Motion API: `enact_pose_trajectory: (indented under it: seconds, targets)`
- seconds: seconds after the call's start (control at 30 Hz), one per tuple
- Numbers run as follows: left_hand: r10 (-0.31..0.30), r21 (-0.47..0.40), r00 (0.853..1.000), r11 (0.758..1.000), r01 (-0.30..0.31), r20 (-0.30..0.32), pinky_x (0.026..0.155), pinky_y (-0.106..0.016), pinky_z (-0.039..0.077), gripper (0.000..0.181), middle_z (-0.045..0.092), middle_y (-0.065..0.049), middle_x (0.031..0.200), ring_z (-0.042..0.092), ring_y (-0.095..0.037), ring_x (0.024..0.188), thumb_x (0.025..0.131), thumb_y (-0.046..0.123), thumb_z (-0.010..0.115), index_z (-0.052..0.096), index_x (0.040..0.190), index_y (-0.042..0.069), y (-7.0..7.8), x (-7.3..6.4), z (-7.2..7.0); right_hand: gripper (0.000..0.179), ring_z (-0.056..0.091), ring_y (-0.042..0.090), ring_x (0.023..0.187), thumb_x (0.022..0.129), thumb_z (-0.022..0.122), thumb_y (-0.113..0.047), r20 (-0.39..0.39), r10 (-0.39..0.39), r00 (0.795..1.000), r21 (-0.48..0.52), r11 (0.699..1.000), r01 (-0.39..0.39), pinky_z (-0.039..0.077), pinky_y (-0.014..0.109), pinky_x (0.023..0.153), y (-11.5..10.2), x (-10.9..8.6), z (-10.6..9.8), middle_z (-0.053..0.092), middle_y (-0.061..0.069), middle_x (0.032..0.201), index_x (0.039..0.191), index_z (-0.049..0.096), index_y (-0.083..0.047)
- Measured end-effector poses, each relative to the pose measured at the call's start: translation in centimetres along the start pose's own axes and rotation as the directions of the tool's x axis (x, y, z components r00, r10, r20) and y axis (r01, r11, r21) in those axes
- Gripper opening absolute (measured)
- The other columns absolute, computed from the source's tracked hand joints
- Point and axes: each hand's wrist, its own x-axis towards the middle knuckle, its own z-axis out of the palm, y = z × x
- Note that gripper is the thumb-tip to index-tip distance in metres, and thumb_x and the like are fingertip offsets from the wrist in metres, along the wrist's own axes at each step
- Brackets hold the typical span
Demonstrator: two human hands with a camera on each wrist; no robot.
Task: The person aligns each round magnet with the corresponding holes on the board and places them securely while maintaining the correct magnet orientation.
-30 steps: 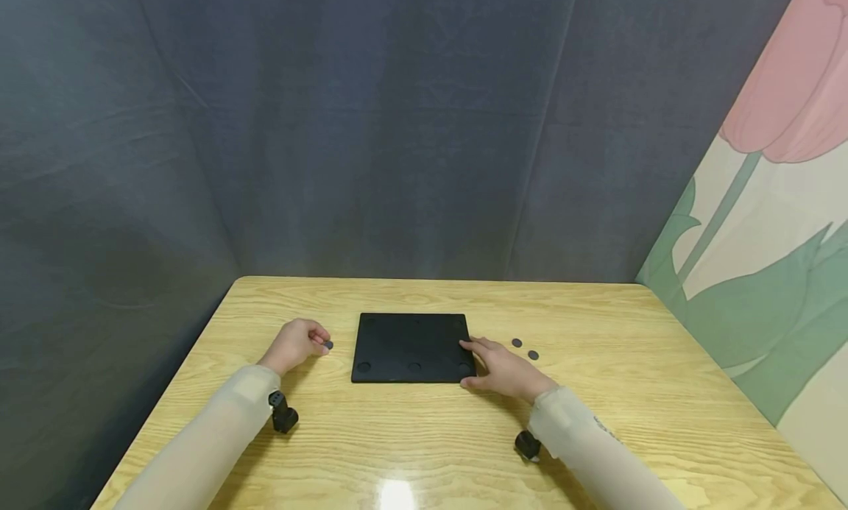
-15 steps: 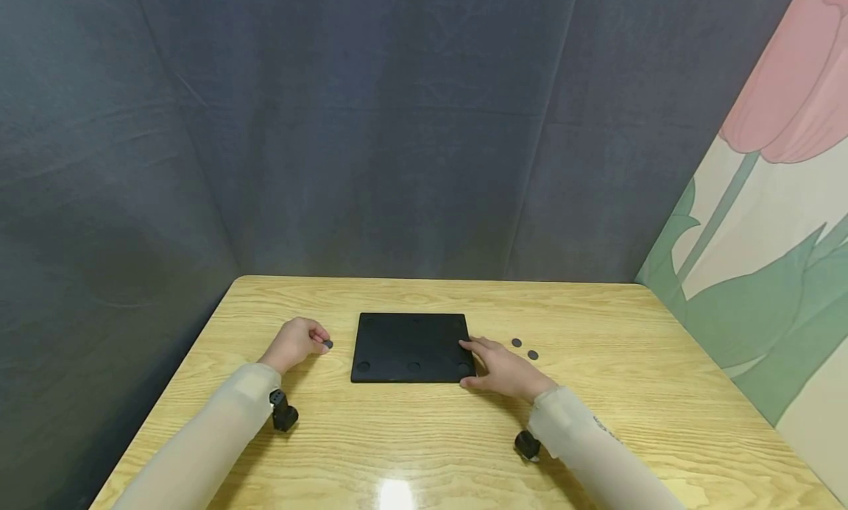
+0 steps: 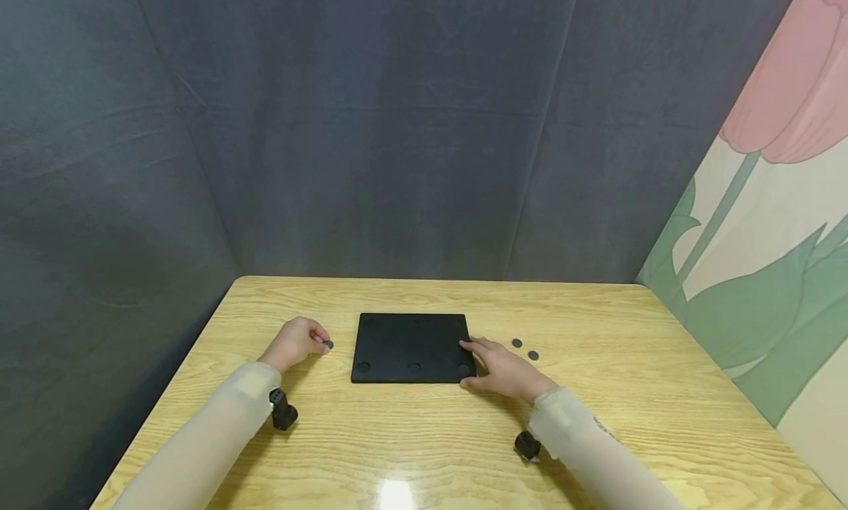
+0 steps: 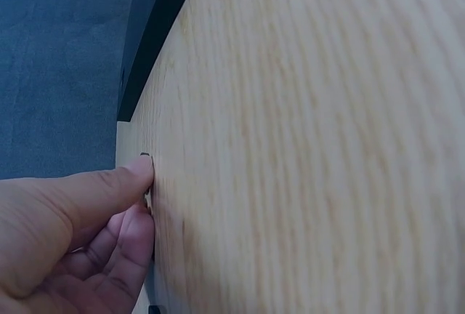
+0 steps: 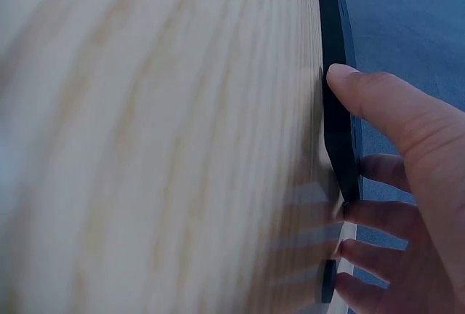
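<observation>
A flat black rectangular board (image 3: 412, 344) with round marks along its near and far edges lies on the table. To its left, my left hand (image 3: 299, 344) pinches a small dark disc (image 3: 328, 344) low at the tabletop. In the left wrist view, thumb and fingers (image 4: 120, 183) meet around it, and most of the disc is hidden. My right hand (image 3: 498, 368) rests at the board's right edge. In the right wrist view, its thumb (image 5: 363, 89) touches the board's near side (image 5: 336, 110), while its other fingers stretch out straight and spread past the corner.
Two small dark discs (image 3: 517, 343) lie on the wooden table (image 3: 397, 429) to the right, beyond the right hand. Another dark edge (image 4: 155, 309) shows below the left fingers. A dark curtain (image 3: 397, 127) hangs behind the table; a flower-patterned wall (image 3: 762, 238) stands at the right.
</observation>
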Motion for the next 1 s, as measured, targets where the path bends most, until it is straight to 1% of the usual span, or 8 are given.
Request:
enact_pose_trajectory:
  seconds: [0.23, 0.37, 0.67, 0.9, 1.0]
  targets:
    - [0.008, 0.010, 1.000, 1.000, -0.008, 0.012, 0.060, -0.028, 0.041, 0.009, 0.058, -0.002, 0.076, 0.049, -0.016, 0.067, 0.077, 0.008, 0.074, 0.068, 0.083, 0.005, -0.2, 0.2, -0.1, 0.080, 0.030, 0.032, 0.133, 0.078, 0.064, -0.055, 0.006, 0.001, 1.000, 0.008, 1.000, -0.002, 0.035, 0.049, 0.100, 0.0, -0.1, 0.0, 0.030, 0.011, 0.147, 0.144, 0.035, -0.020]
    - [0.007, -0.001, 1.000, 1.000, -0.007, 0.014, 0.060, -0.028, 0.041, 0.009, 0.059, -0.002, 0.075, 0.050, -0.016, 0.067, 0.077, 0.009, 0.074, 0.068, 0.083, 0.005, -0.2, 0.2, -0.2, 0.080, 0.030, 0.032, 0.133, 0.078, 0.064, -0.056, 0.009, 0.004, 1.000, 0.004, 1.000, -0.004, 0.035, 0.049, 0.100, -0.1, -0.1, 0.0, 0.029, 0.010, 0.148, 0.144, 0.035, -0.021]
    - [0.025, -0.010, 0.999, 1.000, -0.025, 0.021, 0.059, -0.028, 0.041, 0.010, 0.060, -0.002, 0.075, 0.049, -0.016, 0.066, 0.077, 0.011, 0.074, 0.069, 0.082, 0.005, -0.6, 0.3, -0.2, 0.080, 0.030, 0.031, 0.133, 0.078, 0.064, -0.055, 0.005, 0.004, 1.000, 0.006, 1.000, -0.004, 0.035, 0.048, 0.101, -0.1, 0.1, 0.0, 0.029, 0.011, 0.148, 0.144, 0.035, -0.020]
    - [0.037, -0.040, 0.999, 0.999, -0.036, 0.029, 0.058, -0.028, 0.043, 0.010, 0.060, -0.003, 0.076, 0.051, -0.017, 0.067, 0.078, 0.011, 0.074, 0.068, 0.084, 0.005, 0.1, -0.1, -0.3, 0.080, 0.030, 0.031, 0.133, 0.078, 0.064, -0.056, 0.006, 0.008, 1.000, -0.002, 1.000, -0.008, 0.036, 0.048, 0.100, -0.1, 0.0, -0.1, 0.029, 0.011, 0.148, 0.144, 0.035, -0.020]
    - [0.055, -0.044, 0.998, 0.998, -0.055, 0.021, 0.058, -0.027, 0.044, 0.008, 0.061, -0.003, 0.076, 0.052, -0.016, 0.066, 0.078, 0.010, 0.073, 0.068, 0.083, 0.005, 0.6, -0.2, -0.4, 0.080, 0.030, 0.031, 0.133, 0.078, 0.065, -0.055, 0.009, 0.010, 1.000, -0.003, 1.000, -0.010, 0.035, 0.048, 0.100, -0.1, 0.0, -0.1, 0.029, 0.011, 0.148, 0.144, 0.035, -0.020]
